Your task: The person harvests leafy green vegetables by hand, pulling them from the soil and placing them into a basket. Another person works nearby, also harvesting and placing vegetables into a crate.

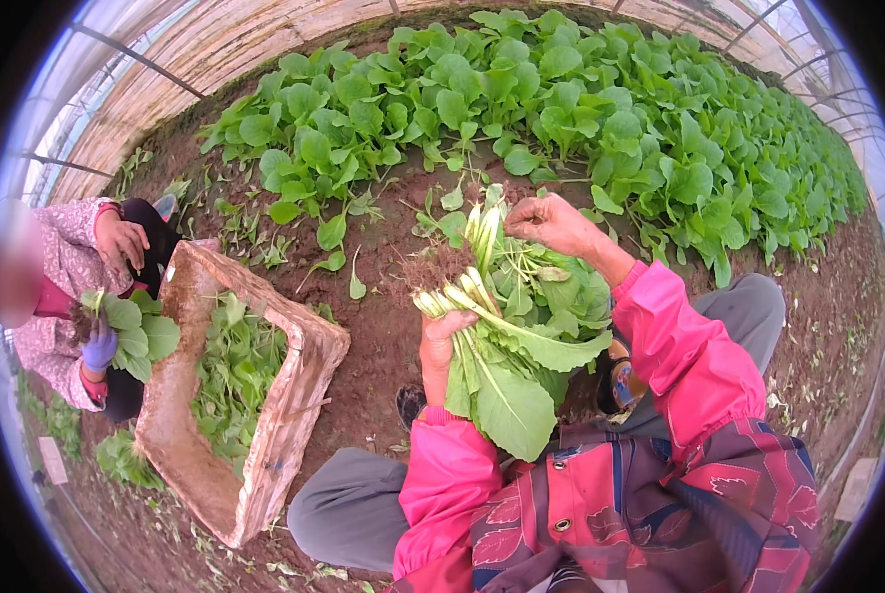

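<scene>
My left hand (441,343) is wrapped round a bunch of leafy greens (509,400), its pale cut-looking stem ends pointing up and left and its broad leaves hanging toward my lap. Just beyond, more greens (551,287) lie between my knees, with a cluster of pale stems (483,235) at their far left. Beside those stems is my right hand (553,223), soil-stained, with thumb and fingertips pressed together; whatever is between them is too small to make out. A tangle of brown roots (436,265) lies next to the stem ends.
A worn, dirty white foam box (309,351) holding loose greens (240,371) stands at my left. Past it sits another person (62,242), holding a plant with a purple-gloved hand. Dense growing greens (561,119) fill the far side. Loose leaves (356,282) litter the soil.
</scene>
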{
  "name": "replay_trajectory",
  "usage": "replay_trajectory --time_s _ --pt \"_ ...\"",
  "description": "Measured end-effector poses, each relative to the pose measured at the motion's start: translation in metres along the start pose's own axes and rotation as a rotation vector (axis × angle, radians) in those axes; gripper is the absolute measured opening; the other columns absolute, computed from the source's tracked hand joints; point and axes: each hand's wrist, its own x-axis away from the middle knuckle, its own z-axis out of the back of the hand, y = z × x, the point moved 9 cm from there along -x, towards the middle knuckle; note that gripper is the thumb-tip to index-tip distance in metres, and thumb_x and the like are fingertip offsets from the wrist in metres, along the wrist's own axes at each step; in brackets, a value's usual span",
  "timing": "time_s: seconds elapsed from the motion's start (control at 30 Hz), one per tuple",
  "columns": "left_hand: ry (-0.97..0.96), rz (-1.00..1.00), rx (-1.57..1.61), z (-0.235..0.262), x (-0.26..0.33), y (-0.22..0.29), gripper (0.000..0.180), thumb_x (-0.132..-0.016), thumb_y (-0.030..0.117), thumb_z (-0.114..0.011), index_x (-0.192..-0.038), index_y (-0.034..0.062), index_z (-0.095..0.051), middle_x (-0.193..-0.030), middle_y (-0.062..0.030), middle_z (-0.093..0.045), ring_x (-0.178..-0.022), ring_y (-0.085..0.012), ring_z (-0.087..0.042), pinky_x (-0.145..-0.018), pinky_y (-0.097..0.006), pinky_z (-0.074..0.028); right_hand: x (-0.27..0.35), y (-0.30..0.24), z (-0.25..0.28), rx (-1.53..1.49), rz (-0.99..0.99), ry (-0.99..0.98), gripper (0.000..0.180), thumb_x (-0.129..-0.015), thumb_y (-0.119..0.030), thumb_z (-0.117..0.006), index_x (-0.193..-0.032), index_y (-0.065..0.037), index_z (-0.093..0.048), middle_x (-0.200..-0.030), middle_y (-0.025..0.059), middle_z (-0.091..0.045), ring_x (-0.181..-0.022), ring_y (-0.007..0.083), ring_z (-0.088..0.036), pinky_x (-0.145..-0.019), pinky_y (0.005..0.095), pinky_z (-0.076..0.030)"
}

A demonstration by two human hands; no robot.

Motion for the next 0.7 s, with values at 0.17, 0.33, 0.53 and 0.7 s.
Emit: replay_trajectory --time_s 0.17,0.33,0.53,0.7 --pt "0.014 -0.014 0.039 -0.002 -0.003 -0.002 0.041 -0.064 0.010 -0.052 -0.101 -0.0066 -0.050 -0.085 -0.0192 -0.058 -0.071 -0.0283 -0.059 -0.064 -0.036 -0.052 0.017 -0.010 -0.035 -0.566 -0.086 0.151 0.037 -0.087 -0.027 -0.055 -0.112 0.000 -0.055 -0.102 0.0046 -0.060 -0.093 0.0120 -0.054 -0.084 0.0277 -0.040" --pt "-0.030 0.045 0.018 -0.009 -0.005 -0.016 0.045 -0.064 0.012 -0.052 -0.104 -0.0080 -0.049 -0.087 -0.0188 -0.058 -0.074 -0.0281 -0.059 -0.066 -0.034 -0.050 -0.005 -0.026 -0.041 -0.772 0.041 0.303 0.034 -0.087 -0.021 -0.056 -0.116 -0.003 -0.052 -0.085 0.0026 -0.061 -0.079 0.0085 -0.053 -0.073 0.0231 -0.041" --pt "-0.108 -0.048 0.211 -0.029 0.003 0.011 0.075 -0.062 0.012 -0.053 -0.132 0.0009 -0.027 -0.088 -0.0166 -0.055 -0.077 -0.0271 -0.054 -0.073 -0.036 -0.047 -0.017 -0.091 0.032 -0.340 0.109 0.236 0.020 -0.087 -0.013 -0.053 -0.102 0.000 -0.052 -0.072 0.0036 -0.055 -0.061 0.0085 -0.049 -0.056 0.0235 -0.043" --pt "0.008 -0.092 0.194 -0.006 -0.005 0.008 0.055 -0.064 0.009 -0.054 -0.117 -0.0029 -0.042 -0.092 -0.0151 -0.057 -0.080 -0.0249 -0.057 -0.073 -0.034 -0.049 0.016 -0.152 -0.013 0.315 0.211 -0.058 0.021 -0.081 -0.017 -0.060 -0.095 -0.002 -0.054 -0.074 0.0074 -0.057 -0.065 0.0162 -0.052 -0.059 0.0313 -0.041"
